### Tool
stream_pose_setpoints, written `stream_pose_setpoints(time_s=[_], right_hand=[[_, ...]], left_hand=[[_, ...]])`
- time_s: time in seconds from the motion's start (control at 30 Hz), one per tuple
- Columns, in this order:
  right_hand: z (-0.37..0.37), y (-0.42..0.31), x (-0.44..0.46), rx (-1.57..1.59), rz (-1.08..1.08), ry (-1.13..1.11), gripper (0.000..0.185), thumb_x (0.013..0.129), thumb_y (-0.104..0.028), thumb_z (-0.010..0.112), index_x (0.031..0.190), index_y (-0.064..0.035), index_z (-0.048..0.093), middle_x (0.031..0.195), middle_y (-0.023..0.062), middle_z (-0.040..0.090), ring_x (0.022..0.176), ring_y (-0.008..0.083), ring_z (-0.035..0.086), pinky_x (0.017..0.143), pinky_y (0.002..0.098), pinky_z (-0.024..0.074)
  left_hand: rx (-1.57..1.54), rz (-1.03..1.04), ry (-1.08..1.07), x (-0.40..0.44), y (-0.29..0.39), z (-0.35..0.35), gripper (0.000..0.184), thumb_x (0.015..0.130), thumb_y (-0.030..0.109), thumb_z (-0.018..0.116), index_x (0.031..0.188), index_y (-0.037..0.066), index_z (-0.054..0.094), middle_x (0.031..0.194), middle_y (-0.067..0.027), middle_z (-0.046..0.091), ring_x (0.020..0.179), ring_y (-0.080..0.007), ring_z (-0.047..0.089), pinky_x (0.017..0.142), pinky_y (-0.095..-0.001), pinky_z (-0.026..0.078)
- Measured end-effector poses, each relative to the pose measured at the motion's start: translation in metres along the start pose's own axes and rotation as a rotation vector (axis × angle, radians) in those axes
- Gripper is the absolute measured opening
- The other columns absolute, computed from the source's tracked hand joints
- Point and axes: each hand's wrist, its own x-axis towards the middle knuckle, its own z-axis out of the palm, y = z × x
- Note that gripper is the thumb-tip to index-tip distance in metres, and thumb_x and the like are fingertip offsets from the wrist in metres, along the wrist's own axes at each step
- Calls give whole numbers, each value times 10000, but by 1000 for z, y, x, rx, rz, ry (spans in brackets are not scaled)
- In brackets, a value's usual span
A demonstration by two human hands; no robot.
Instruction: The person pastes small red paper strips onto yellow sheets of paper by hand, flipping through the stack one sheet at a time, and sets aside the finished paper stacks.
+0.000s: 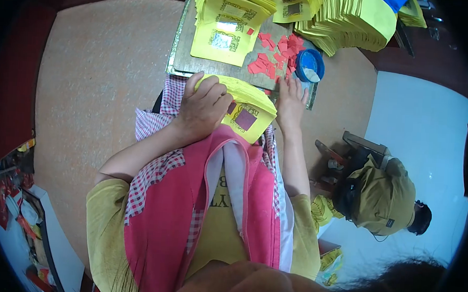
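A stack of yellow printed paper (pixel 254 114) leans at the table's near edge, held by my left hand (pixel 205 103), whose fingers are curled over its left side. My right hand (pixel 292 102) reaches to the table edge just right of the stack. Its fingers are extended and apart near small red paper pieces (pixel 267 65); its fingertips lie below a blue round container (pixel 309 65) with something whitish inside. Another yellow paper pile (pixel 225 32), with silver squares and dark print, lies on the table (pixel 184 43) at the back left of the red pieces.
Large bundles of yellow paper (pixel 351 22) rise at the back right of the table. Another person (pixel 387 193) in an olive jacket sits at the right, beside a dark bench (pixel 366 142). Bags and items (pixel 27 209) fill the lower left.
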Motion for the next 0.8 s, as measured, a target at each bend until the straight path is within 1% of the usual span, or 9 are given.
stream_pose_setpoints(time_s=[0.13,0.2,0.23,0.33,0.37,0.43,0.57,0.73,0.8], right_hand=[[3,-1,0,-183,-124,-5,494,849,-93,616,1342,-79,589,1426,168,546,1353,351,483,1163,616,263],[-25,3,11,79,-31,-130,349,863,-121,646,1210,-84,646,1364,163,597,1288,339,544,1153,582,289],[-33,0,17,81,-41,-133,349,863,-121,646,1210,-84,646,1364,163,597,1288,339,544,1153,582,289],[-62,-27,34,551,57,19,110,880,-161,674,931,-70,642,1149,104,708,1121,297,649,1109,516,348],[-73,-39,38,561,52,17,110,880,-161,674,931,-70,642,1149,104,708,1121,297,649,1109,516,348],[-93,-61,39,650,-203,-143,87,875,-142,660,927,-74,646,1132,91,710,1103,294,652,1132,540,328],[-114,-93,44,577,-285,-308,127,834,-155,663,928,-76,631,1124,95,676,1130,290,629,1184,576,259],[-106,-106,51,406,-422,-278,172,809,-154,686,937,-53,629,1124,118,658,1156,296,611,1178,592,250],[-96,-110,54,231,-476,-117,267,808,-196,730,1007,-46,633,1196,140,650,1194,293,599,1178,593,247]], left_hand=[[-9,8,-40,1,0,-3,177,791,149,723,963,122,691,1067,-30,577,1164,-226,526,1085,-497,318],[-10,2,-46,2,1,-3,177,791,151,723,963,121,691,1088,-36,578,1180,-227,520,1086,-497,316],[-2,5,-34,3,3,-4,176,791,156,723,960,120,693,1102,-41,580,1190,-228,519,1088,-496,314],[7,6,-35,1,3,-5,175,788,167,724,954,116,698,1126,-48,584,1209,-228,515,1091,-494,312],[-7,23,-39,1,2,-4,175,786,172,723,949,114,701,1135,-50,586,1217,-228,513,1093,-493,312],[-4,30,-42,0,2,-4,168,790,184,713,943,116,707,1134,-46,585,1218,-225,507,1095,-492,316],[0,38,-54,1,3,-5,159,803,188,694,944,118,713,1128,-45,586,1217,-225,500,1097,-490,322],[-31,29,-40,1,1,-4,153,807,185,687,939,112,715,1120,-47,584,1208,-228,501,1091,-484,332],[-12,36,-32,2,1,-3,157,802,181,689,936,105,718,1104,-46,587,1193,-229,508,1082,-478,343]])
